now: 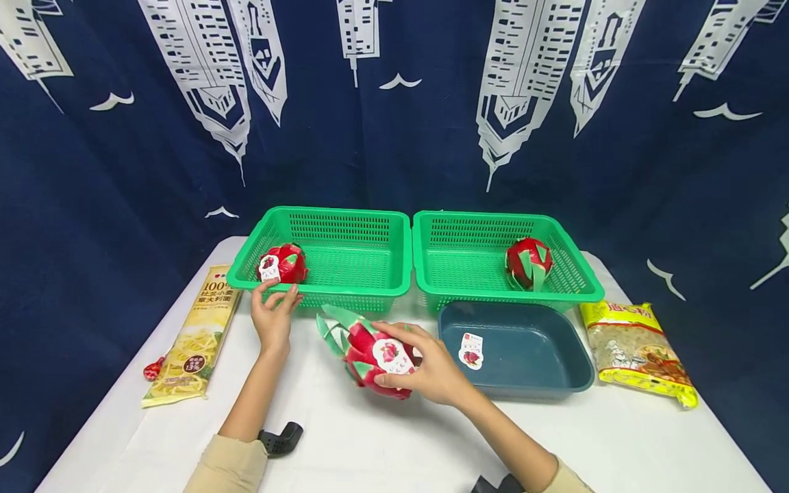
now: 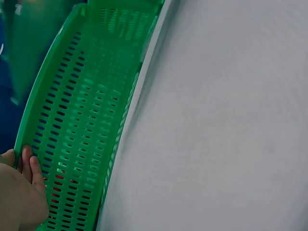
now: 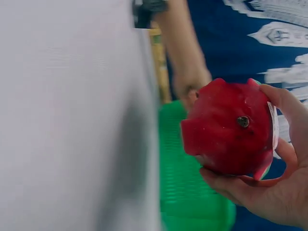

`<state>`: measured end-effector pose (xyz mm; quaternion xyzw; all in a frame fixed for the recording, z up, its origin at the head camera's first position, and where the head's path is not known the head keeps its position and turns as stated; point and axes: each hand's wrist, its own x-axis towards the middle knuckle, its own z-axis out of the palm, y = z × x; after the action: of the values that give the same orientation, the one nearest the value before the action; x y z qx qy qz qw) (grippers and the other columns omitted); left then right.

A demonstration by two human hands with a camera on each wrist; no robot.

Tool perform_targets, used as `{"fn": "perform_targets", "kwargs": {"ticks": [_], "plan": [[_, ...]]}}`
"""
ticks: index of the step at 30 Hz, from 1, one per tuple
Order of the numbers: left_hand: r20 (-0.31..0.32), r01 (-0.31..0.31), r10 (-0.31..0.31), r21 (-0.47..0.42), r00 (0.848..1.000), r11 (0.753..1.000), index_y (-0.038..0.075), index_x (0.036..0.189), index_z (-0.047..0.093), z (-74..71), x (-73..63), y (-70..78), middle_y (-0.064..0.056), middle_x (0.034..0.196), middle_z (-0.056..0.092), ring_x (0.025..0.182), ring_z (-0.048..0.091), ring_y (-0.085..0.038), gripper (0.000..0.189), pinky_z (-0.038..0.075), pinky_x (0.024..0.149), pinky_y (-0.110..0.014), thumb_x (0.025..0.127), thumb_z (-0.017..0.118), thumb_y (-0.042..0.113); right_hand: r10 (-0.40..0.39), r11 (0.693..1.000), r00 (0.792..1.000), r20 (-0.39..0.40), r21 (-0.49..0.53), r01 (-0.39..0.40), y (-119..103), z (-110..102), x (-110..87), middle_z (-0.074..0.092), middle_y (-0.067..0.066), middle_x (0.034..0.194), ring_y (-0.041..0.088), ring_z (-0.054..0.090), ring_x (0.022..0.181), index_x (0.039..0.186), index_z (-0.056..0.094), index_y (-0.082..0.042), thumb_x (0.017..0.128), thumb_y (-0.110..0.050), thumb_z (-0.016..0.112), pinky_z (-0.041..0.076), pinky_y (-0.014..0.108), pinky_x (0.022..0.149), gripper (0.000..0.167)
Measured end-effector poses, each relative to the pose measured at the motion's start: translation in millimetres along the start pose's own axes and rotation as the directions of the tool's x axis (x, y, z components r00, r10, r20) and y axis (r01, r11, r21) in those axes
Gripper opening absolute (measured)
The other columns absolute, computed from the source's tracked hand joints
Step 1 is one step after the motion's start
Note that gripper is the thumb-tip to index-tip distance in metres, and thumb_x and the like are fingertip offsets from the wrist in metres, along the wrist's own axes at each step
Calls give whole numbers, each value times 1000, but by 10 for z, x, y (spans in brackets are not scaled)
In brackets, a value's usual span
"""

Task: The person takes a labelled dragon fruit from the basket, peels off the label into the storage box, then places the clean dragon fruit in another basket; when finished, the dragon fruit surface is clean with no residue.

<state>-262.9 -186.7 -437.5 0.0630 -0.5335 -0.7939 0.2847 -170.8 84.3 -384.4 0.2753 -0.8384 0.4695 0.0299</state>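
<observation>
My right hand (image 1: 425,363) grips a red dragon fruit (image 3: 226,130) with green leaf tips and a white sticker, held up over the table in front of the baskets. Seen from the right wrist, the thumb and fingers wrap its sides, with its stem end facing the camera. My left hand (image 1: 273,322) pinches the near rim of the left green basket (image 2: 72,110), its fingers against the slotted outer wall. Just behind that hand, a second dragon fruit (image 1: 292,263) lies inside this basket. Another dragon fruit (image 1: 527,263) sits in the right green basket (image 1: 468,222).
A dark blue bin (image 1: 524,342) with a sticker inside stands before the right basket. Along the left edge lie a yellow pasta pack (image 1: 197,335) and a small red wrapped candy (image 1: 153,369). A yellow noodle bag (image 1: 641,352) lies at the right. A patterned navy curtain (image 1: 382,137) hangs behind.
</observation>
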Motion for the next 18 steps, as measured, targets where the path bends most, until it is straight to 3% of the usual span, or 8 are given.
{"fn": "perform_targets", "kwargs": {"ticks": [3,7,11,14,16,18], "plan": [[-5,-4,4,13,1000,1000,-1,119,43,0,1,10,-4,71,62,67,66,-15,48,52,75,-27,81,70,6,29,999,997,77,-16,-28,133,131,3,55,-9,116,11,50,99,130,52,-37,68,-38,81,47,32,78,68],[-11,-3,3,33,1000,999,-3,121,41,11,-16,18,-2,69,60,67,66,-15,49,52,77,-28,82,69,6,12,999,993,120,-49,-6,243,243,76,55,-7,114,11,50,99,131,50,-36,68,-36,81,46,32,77,70],[-8,7,-7,43,1000,999,-1,121,42,4,-5,1,-2,70,61,69,67,-15,49,52,77,-27,81,70,8,-54,995,988,142,-77,65,320,297,140,49,0,129,16,47,113,143,33,-33,69,-34,81,43,42,89,89],[1,14,-14,73,1000,997,1,121,43,5,-12,1,-3,71,62,70,67,-16,50,52,76,-27,81,71,12,-78,990,993,88,-112,88,398,323,140,44,6,137,21,44,122,147,22,-23,68,-32,82,39,45,96,100],[-16,14,-12,143,1000,990,3,122,44,14,-34,26,-1,70,62,67,67,-15,50,53,73,-26,81,72,16,-71,992,997,19,-102,73,454,340,128,48,9,134,22,47,120,144,27,-14,67,-28,83,41,42,95,96],[-27,-27,35,259,999,966,4,121,46,18,-76,78,2,62,59,58,64,-12,45,53,63,-22,85,68,21,-60,996,997,-45,-69,57,506,359,114,54,9,127,21,52,115,136,38,-7,65,-24,83,44,36,92,86]]}}
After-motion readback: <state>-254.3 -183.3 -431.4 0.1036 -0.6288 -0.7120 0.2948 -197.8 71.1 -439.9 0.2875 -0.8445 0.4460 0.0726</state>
